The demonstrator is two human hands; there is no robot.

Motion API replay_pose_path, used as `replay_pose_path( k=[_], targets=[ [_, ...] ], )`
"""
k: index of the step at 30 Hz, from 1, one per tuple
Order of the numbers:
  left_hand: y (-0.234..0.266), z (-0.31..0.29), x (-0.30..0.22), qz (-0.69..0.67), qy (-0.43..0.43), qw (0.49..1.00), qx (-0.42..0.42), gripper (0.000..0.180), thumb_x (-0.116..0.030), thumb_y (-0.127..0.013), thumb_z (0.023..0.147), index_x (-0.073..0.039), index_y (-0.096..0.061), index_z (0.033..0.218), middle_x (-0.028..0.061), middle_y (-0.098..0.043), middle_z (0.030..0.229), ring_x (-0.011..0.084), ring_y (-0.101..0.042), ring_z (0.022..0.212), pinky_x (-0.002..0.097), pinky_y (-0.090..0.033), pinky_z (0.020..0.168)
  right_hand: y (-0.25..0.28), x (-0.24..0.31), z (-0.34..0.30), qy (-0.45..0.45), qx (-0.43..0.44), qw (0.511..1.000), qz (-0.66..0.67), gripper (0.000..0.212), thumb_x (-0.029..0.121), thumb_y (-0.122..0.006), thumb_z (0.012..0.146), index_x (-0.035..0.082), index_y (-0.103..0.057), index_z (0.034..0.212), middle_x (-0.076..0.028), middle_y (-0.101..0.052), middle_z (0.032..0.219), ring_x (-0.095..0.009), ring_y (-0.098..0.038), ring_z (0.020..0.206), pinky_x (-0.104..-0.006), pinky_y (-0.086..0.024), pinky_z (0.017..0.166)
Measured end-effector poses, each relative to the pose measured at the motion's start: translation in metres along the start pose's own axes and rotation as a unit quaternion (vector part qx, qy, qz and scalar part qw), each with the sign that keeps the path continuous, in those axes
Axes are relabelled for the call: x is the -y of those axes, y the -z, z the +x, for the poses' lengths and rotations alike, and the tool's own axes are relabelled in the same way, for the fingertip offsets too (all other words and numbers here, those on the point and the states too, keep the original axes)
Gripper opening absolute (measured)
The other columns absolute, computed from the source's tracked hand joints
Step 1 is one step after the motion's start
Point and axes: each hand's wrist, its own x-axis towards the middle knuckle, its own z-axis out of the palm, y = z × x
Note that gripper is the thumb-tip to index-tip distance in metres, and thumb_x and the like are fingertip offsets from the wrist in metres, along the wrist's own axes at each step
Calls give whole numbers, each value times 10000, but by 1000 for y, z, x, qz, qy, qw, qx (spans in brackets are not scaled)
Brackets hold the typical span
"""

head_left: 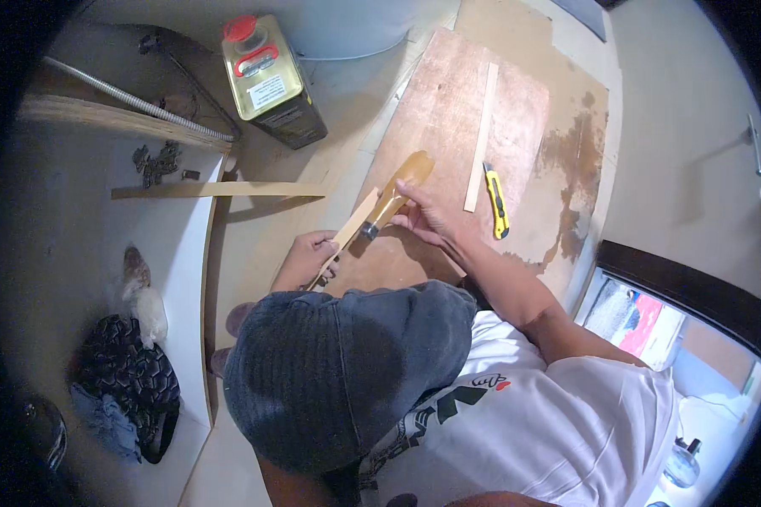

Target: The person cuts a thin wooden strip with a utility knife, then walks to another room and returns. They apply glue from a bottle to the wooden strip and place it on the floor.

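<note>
My left hand [307,260] is closed around the lower end of a thin, pale wooden strip [353,223], which slants up and away to the right. In my right hand [427,218] is a clear squeeze bottle [389,204] with amber-brown contents. Its dark nozzle end points down and left, close beside the strip; whether it touches cannot be told. Both hands are over the near left part of a reddish plywood board [448,93]. A second pale strip [482,135] lies on the board, and a yellow utility knife [496,201] rests right of it.
A metal can [275,97] with a red cap stands on the floor at the far left. Another wooden strip [266,189] juts out from the white cabinet panel [186,253]. A dark patterned bag [135,372] is at the left. Wet brown stains [571,186] mark the sheet at right.
</note>
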Motion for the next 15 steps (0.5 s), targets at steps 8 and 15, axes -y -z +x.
replay_pose_path(
  k=[8,15],
  targets=[
    [0,-4,9,-20,-27,999,-3,296,-128,-548,911,-28,-594,1185,36,-635,851,95,-576,639,244,-476,522,-16,-6,-12,6,-89,995,44,376,266,-670,861,65,-501,1131,-116,-551,1104,-256,-576,1051,-423,-508,945],
    [-4,-10,2,-23,-15,1000,-1,272,-136,-557,911,-12,-600,1148,45,-639,858,103,-586,655,248,-480,532,-26,-20,-2,-16,-32,995,94,390,237,-663,868,60,-471,1158,-120,-549,1094,-252,-574,1054,-396,-538,901]
  ],
)
